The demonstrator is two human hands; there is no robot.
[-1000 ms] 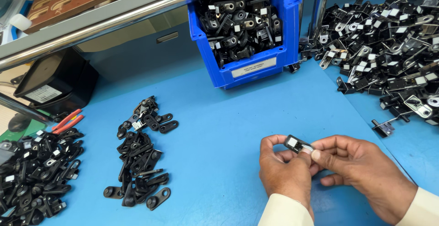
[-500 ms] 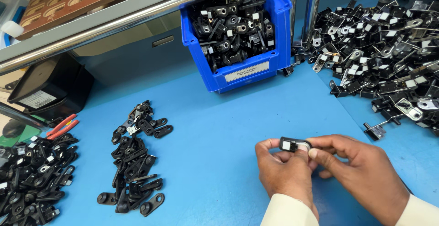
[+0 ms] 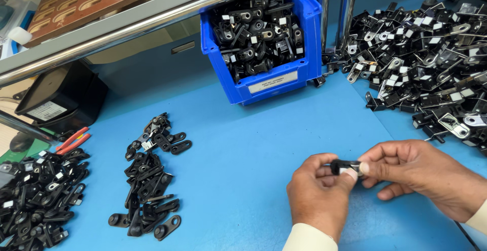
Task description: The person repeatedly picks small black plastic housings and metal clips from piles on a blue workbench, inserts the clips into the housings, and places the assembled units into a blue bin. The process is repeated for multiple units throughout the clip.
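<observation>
A small black plastic part with a white sticker is pinched between both hands above the blue table. My left hand grips its left end with thumb and fingers. My right hand holds its right end, thumb on top. Both wrists show cream sleeves at the bottom edge.
A blue bin full of black parts stands at the back centre. A large heap of labelled parts lies at the right. A row of black parts lies left of centre, another pile at the far left, beside red pliers.
The part has been turned between my fingers from flat to edge-on. Both hands stay close together in the lower right of the view.
</observation>
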